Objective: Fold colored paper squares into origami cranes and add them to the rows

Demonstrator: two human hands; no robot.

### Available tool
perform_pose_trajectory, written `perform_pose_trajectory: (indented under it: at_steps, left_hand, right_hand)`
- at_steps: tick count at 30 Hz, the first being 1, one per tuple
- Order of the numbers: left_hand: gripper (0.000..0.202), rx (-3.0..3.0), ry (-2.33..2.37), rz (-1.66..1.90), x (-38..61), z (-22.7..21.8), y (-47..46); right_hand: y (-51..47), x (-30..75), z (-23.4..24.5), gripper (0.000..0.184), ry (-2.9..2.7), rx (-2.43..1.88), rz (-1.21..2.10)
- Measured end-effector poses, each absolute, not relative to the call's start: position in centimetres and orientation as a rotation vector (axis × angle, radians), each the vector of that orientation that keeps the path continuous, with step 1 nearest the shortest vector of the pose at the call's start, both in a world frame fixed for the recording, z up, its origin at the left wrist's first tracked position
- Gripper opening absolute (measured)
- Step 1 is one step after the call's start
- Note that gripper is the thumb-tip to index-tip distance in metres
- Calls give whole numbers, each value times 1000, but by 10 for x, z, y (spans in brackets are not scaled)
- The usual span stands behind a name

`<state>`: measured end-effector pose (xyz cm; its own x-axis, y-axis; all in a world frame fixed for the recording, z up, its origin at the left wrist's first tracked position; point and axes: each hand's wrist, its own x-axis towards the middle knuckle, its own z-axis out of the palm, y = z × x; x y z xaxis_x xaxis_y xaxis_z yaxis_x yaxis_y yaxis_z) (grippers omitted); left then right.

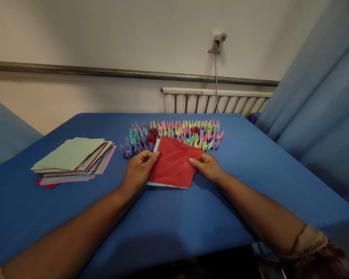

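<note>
Between my two hands, over the middle of the table, are held sheets of paper: a creased red paper sheet (174,162) in front, with pale blue paper (164,185) showing behind its left and lower edges. My left hand (139,166) pinches the left edge, thumb on the red face. The right edge is gripped by my right hand (208,166), its thumb also on the front and its fingers behind. Just beyond the sheets stand rows of small folded paper cranes (205,135) in many colours; the sheets partly hide them.
A loose stack of coloured paper squares (72,155) lies on the left, pale green on top. Blue cloth covers the table (279,186). Behind it are a radiator (197,101), a metal rail (113,72) and a wall socket with a plug (215,42). Blue curtains (317,93) hang at right.
</note>
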<state>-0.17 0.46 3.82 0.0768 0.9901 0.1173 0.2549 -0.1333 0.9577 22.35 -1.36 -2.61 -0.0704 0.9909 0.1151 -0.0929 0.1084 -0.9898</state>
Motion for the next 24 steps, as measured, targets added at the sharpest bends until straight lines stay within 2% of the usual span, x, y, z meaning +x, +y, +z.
perform_pose_trajectory:
  at_steps: [5,12,18,20,24]
  left_hand:
    - [35,1557,1330,1143,-6,53,3]
    - [29,1532,1425,1242,-22,71,9]
    - [28,1614,1805,1609,-72,98,32]
    - [38,1723,1945,1576,-104,99,47]
    - [36,1833,2355,1310,-176,88,82]
  right_hand:
    - [-12,224,-27,48,-1337,-1082,1279]
    - [-14,223,-25,41,-1275,-1035,1355]
    - [-18,223,-17,41,-1354,-990,1450]
    - [-19,223,-16,41,-1392,-1028,1442]
    - [-18,223,-19,45,-1470,-1070,1476]
